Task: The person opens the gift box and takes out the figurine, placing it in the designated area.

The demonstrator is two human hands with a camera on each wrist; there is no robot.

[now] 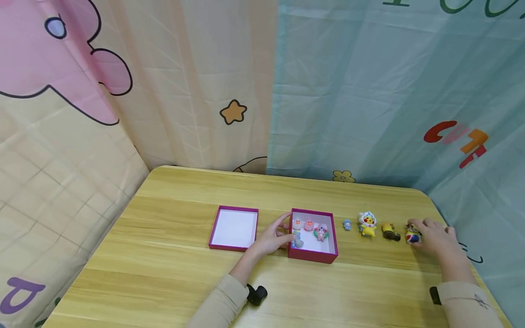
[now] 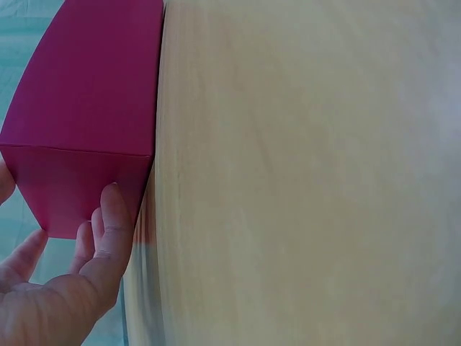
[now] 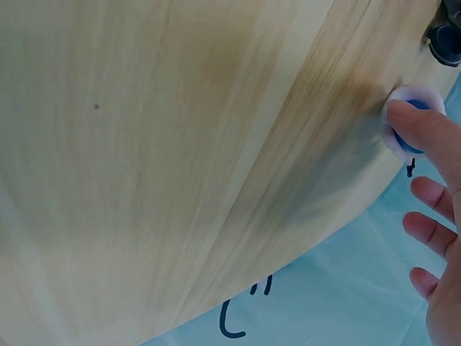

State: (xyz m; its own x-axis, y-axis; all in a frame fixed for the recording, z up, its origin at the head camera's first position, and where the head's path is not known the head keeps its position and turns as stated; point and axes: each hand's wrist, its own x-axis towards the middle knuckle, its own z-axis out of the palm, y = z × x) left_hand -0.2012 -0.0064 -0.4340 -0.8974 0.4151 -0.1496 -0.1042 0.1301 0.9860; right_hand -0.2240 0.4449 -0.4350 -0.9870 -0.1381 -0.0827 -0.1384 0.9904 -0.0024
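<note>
My left hand (image 1: 270, 238) holds the left side of an uncovered magenta box (image 1: 313, 257); in the left wrist view, fingertips rest on its outer wall (image 2: 79, 79). Inside the box lie several small toy figures, among them a pink one with green (image 1: 321, 233) and a round pink one (image 1: 309, 225). At the table's right end, my right hand (image 1: 436, 239) grips a small toy figure (image 1: 413, 234) with red, white and blue on it. In the right wrist view, the thumb presses on its white and blue part (image 3: 409, 137), and the other fingers are partly out of frame.
A magenta-rimmed lid (image 1: 234, 228), white inside, lies left of the box. Between box and right hand stand a small blue figure (image 1: 347, 224), a yellow figure with a white hood (image 1: 367, 224) and a yellow-and-black toy (image 1: 390, 231). Printed curtains (image 1: 205, 82) hang behind the wooden table (image 1: 164, 273).
</note>
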